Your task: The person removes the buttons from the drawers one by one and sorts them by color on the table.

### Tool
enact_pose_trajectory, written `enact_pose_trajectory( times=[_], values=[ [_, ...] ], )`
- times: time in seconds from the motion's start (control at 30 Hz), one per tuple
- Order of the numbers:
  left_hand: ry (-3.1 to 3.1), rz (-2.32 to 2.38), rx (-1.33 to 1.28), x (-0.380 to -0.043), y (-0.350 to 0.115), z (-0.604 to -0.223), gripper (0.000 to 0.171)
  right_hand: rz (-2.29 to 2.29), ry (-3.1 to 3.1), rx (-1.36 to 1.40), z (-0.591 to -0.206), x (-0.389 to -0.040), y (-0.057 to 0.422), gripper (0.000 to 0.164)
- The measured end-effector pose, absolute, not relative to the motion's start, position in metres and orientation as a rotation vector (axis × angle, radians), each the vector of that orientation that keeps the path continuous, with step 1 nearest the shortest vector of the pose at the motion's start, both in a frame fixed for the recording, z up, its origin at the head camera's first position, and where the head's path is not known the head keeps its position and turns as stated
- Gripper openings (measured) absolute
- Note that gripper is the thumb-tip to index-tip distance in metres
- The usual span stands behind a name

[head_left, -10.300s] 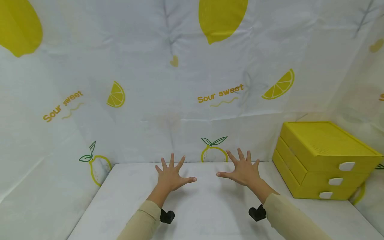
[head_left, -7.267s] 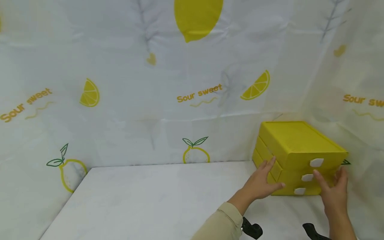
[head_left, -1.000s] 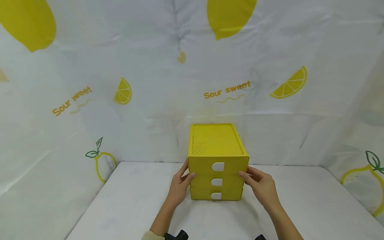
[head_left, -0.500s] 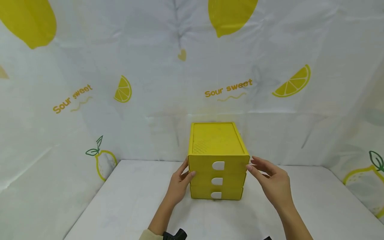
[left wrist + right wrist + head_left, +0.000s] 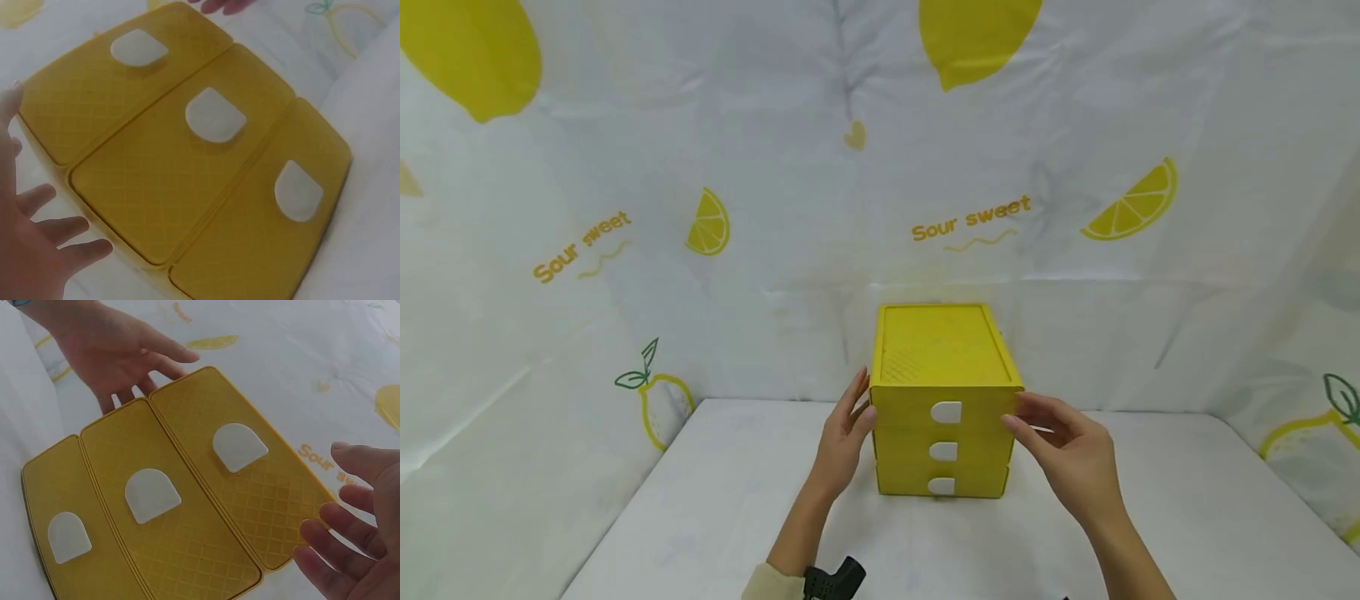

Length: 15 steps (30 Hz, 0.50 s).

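A yellow three-drawer storage box [image 5: 951,346] stands mid-table against the back, its white pull tabs [image 5: 946,412] facing me. At its left side, my left hand [image 5: 841,446] has extended fingers along the upper drawers, thumb by the front edge. The left wrist view shows those fingers [image 5: 65,229] spread beside the box's side. On the opposite side, my right hand [image 5: 1078,467] is at the top drawer's right edge, thumb in front and fingers beside the wall. In the right wrist view its fingers [image 5: 331,544] are loosely bent at the corner, not wrapped round it. All three drawers are closed.
A white tabletop [image 5: 722,500] lies under the box. Behind it and at both sides hangs a white sheet [image 5: 775,333] printed with lemons and "Sour sweet". A black wrist mount [image 5: 835,579] sits below the left hand.
The box, earlier at the right, is now in the middle. In the last second my left hand slid up its side, thumb leaving the front; my right hand shifted up, away and back.
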<state>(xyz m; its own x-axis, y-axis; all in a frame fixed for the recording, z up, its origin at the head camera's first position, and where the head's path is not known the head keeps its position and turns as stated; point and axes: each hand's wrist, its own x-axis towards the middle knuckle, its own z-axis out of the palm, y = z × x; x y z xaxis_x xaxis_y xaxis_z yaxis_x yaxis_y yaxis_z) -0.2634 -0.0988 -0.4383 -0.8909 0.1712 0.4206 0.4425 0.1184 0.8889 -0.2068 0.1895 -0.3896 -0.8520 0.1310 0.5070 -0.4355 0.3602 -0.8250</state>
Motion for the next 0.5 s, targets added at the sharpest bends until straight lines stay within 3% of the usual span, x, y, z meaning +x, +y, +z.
enact_pose_trajectory(
  times=[0.17,0.5],
  values=[
    [-2.126,-1.910,-0.590,-0.267,-0.100,-0.425,0.048,1.531,-2.141,0.359,-0.395,-0.207,0.182,0.029],
    [-2.169,-2.015,-0.532,-0.271,-0.097,-0.414,0.053,1.549,-2.141,0.362,-0.390,-0.211,0.166,0.028]
  ],
)
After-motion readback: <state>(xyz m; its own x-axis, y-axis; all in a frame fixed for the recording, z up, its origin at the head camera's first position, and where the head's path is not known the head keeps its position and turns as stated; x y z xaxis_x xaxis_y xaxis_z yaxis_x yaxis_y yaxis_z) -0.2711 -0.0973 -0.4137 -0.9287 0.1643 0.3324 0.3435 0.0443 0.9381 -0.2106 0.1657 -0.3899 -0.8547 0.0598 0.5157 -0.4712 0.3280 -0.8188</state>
